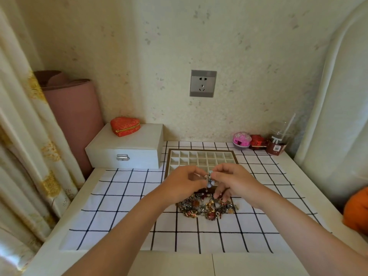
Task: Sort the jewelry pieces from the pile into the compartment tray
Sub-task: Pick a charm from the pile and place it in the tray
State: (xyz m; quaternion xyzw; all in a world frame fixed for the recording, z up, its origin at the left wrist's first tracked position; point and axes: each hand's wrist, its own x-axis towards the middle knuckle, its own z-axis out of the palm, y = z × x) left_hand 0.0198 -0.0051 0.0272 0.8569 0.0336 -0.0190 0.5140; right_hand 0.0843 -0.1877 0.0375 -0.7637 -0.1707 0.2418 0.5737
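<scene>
A pile of mixed jewelry [206, 209], metal and reddish pieces, lies on the checked cloth near the middle. Behind it stands the compartment tray [201, 157], white cells in a brown frame; its near part is hidden by my hands. My left hand [183, 182] and my right hand [233, 181] meet above the pile, both pinching a small dangling piece of jewelry [210, 179] with pale beads. The piece hangs between the fingertips, over the tray's front edge.
A white latched box [127, 150] with a red heart-shaped pouch [125, 126] sits at the back left. A pink ball-shaped container [242, 140], a red box [257, 142] and a plastic cup with a straw [278, 142] stand at the back right. An orange object [357, 210] lies at the right edge.
</scene>
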